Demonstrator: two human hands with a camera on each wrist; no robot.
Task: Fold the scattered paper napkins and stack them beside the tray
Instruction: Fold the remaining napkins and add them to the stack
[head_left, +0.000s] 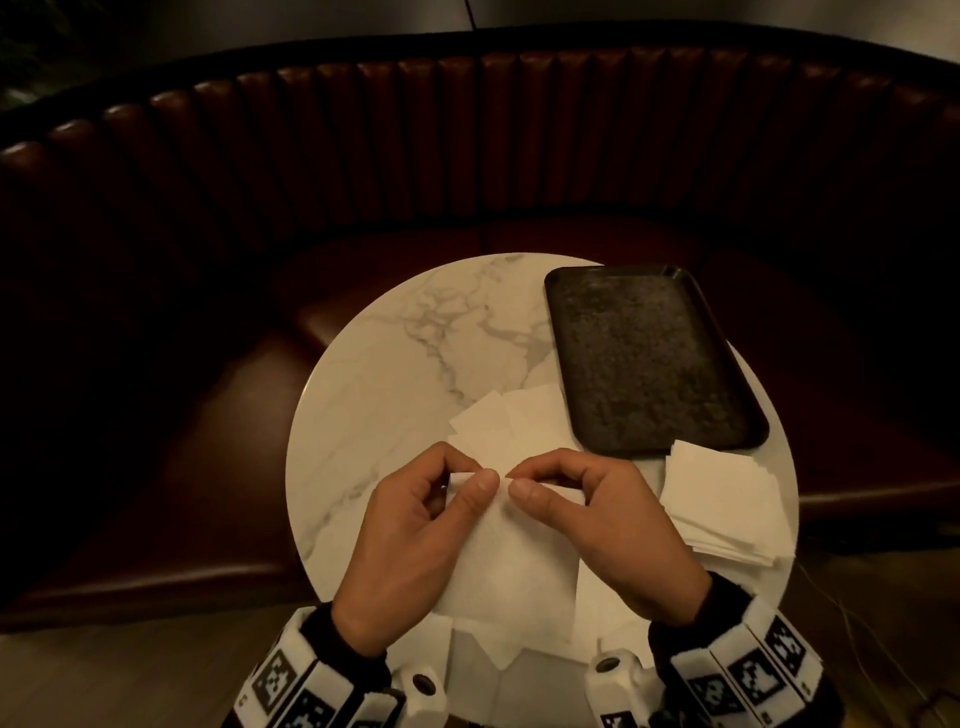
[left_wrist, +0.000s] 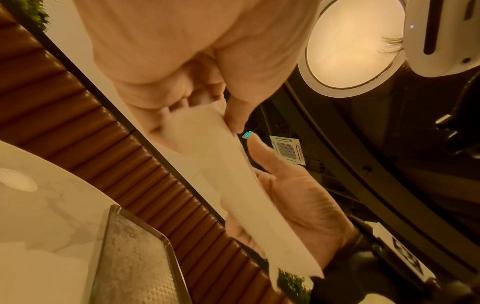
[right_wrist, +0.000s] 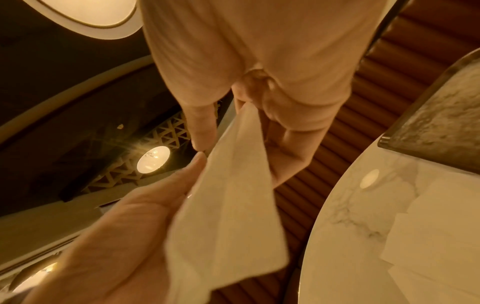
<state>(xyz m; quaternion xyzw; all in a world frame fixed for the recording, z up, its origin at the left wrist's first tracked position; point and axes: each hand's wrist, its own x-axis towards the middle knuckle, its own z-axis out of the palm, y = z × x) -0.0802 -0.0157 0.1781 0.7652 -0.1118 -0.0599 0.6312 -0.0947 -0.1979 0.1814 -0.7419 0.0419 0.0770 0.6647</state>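
A white paper napkin (head_left: 511, 561) hangs over the near side of the round marble table (head_left: 395, 364). My left hand (head_left: 457, 480) pinches its top edge between thumb and curled fingers. My right hand (head_left: 535, 480) pinches the same edge just to the right. The wrist views show the napkin (left_wrist: 233, 174) (right_wrist: 233, 205) draped down from both pinches. A stack of folded napkins (head_left: 722, 504) lies at the table's right edge, just in front of the dark tray (head_left: 649, 358). Loose unfolded napkins (head_left: 498, 421) lie beyond my hands, left of the tray.
A curved, ribbed brown leather bench (head_left: 467, 145) wraps around the far side of the table. More white paper (head_left: 498, 649) lies under the held napkin at the near edge. Bare marble shows at the table's left and far side.
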